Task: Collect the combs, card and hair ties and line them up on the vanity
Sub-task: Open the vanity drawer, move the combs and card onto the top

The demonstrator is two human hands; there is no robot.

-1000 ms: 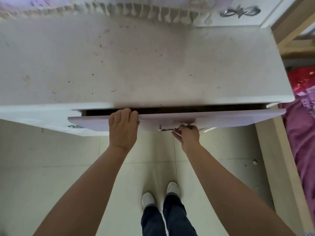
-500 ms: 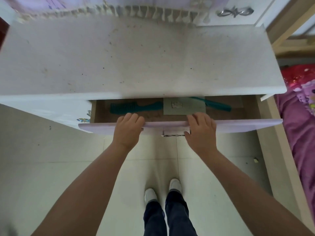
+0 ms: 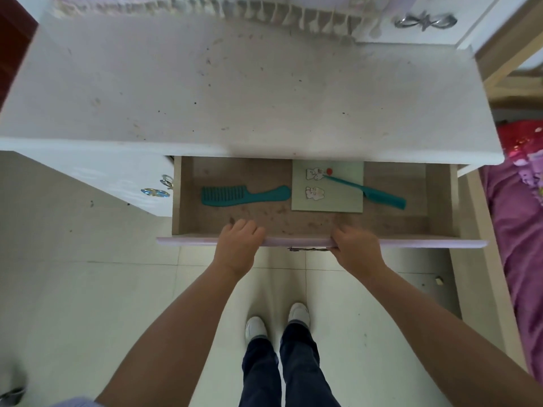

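The vanity drawer (image 3: 411,240) stands pulled out under the white vanity top (image 3: 235,83). Inside on the left lies a teal wide-tooth comb (image 3: 244,195). A pale green card (image 3: 327,198) with small rabbit-like pieces on it lies right of centre. A teal tail comb (image 3: 373,192) rests slanted across the card's right edge. My left hand (image 3: 239,245) and my right hand (image 3: 357,249) both grip the drawer's lilac front edge. The drawer's back part is hidden under the vanity top.
A bed with purple and red bedding (image 3: 520,218) stands close on the right behind a wooden frame (image 3: 484,259). A side cabinet with a shiny handle (image 3: 154,192) is left of the drawer. A fringed cloth (image 3: 264,13) hangs at the vanity's back. My feet (image 3: 276,321) are on tiled floor.
The drawer has slid out from a narrow gap to wide open, showing both combs and the card. My right hand moved from the metal pull up to the drawer's top edge.
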